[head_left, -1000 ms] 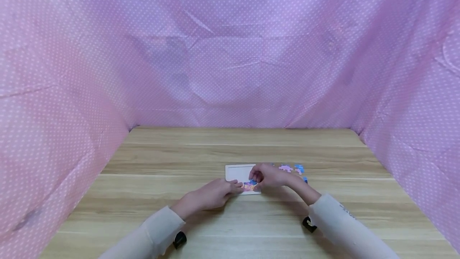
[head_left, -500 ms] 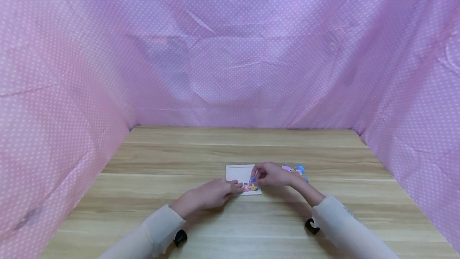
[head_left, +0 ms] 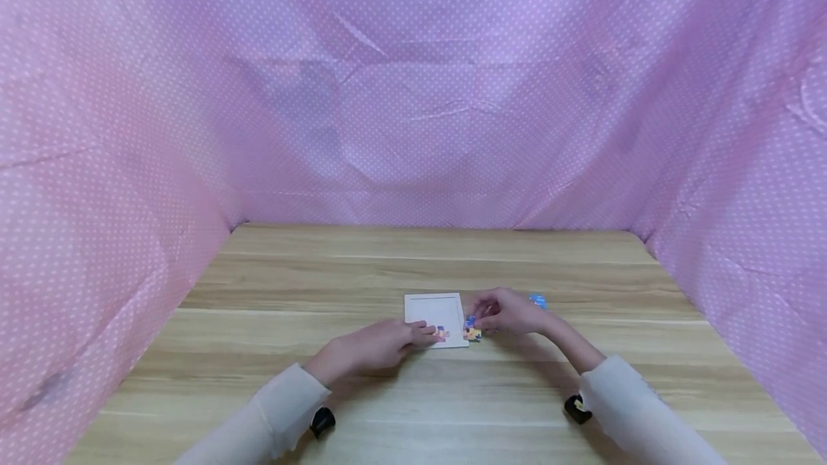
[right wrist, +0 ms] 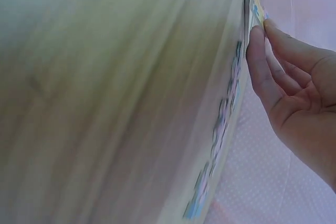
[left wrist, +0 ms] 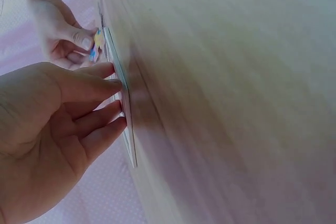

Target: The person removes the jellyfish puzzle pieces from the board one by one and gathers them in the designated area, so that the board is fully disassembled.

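A white puzzle tray (head_left: 434,307) with a raised rim lies on the wooden table. Near its lower edge sits a small pink and orange puzzle piece (head_left: 442,334). My left hand (head_left: 381,347) rests on the tray's lower left, its fairly straight fingertips touching the board beside that piece. Just off the tray's right rim, my right hand (head_left: 507,311) pinches a yellow and blue puzzle piece (head_left: 474,333) between thumb and fingers. The right wrist view shows this held piece (right wrist: 258,10) at the fingertips, seen nearly edge-on.
Several loose puzzle pieces (right wrist: 220,124) lie in a line on the table near the right hand. One blue piece (head_left: 538,300) shows beyond that hand in the head view. Pink dotted cloth (head_left: 439,92) hangs around the table (head_left: 323,264) at the back and sides.
My right hand has moved to the right, carrying the yellow and blue puzzle piece from the tray's lower right past its rim. The left hand has stayed almost still.
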`<action>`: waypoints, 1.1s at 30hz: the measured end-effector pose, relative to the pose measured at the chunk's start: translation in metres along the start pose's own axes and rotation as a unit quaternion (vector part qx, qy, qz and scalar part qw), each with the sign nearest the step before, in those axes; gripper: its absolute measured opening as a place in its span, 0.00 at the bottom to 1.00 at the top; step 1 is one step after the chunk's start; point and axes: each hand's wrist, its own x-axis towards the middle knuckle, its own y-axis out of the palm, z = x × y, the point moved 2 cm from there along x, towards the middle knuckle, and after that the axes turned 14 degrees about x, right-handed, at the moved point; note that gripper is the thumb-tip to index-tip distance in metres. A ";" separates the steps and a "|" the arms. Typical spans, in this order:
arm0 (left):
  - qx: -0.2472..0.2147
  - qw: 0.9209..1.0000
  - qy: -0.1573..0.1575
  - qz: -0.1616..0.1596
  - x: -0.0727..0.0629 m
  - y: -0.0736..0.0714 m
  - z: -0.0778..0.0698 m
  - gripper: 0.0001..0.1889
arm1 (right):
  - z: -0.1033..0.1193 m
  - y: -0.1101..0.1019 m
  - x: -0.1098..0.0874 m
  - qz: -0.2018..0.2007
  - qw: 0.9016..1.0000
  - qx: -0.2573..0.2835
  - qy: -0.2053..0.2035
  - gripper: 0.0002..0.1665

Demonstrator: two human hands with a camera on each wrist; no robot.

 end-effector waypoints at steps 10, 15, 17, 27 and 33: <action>-0.025 1.000 -0.008 -0.004 0.001 0.003 0.004 0.21 | -0.003 -0.022 -0.026 -0.017 0.999 0.011 0.027 0.09; -0.042 0.999 -0.006 -0.018 0.002 0.005 0.005 0.19 | -0.005 -0.030 -0.042 -0.014 1.000 0.014 0.018 0.09; -0.040 0.999 -0.003 -0.027 0.003 0.006 0.005 0.19 | -0.006 -0.034 -0.050 -0.016 0.999 0.018 0.023 0.09; -0.020 0.999 -0.006 -0.028 0.005 0.005 0.006 0.16 | -0.013 -0.050 -0.081 -0.014 0.998 0.050 0.043 0.09; 0.008 0.998 0.007 -0.059 0.003 0.003 0.006 0.15 | -0.016 -0.056 -0.091 -0.009 0.998 0.046 0.030 0.08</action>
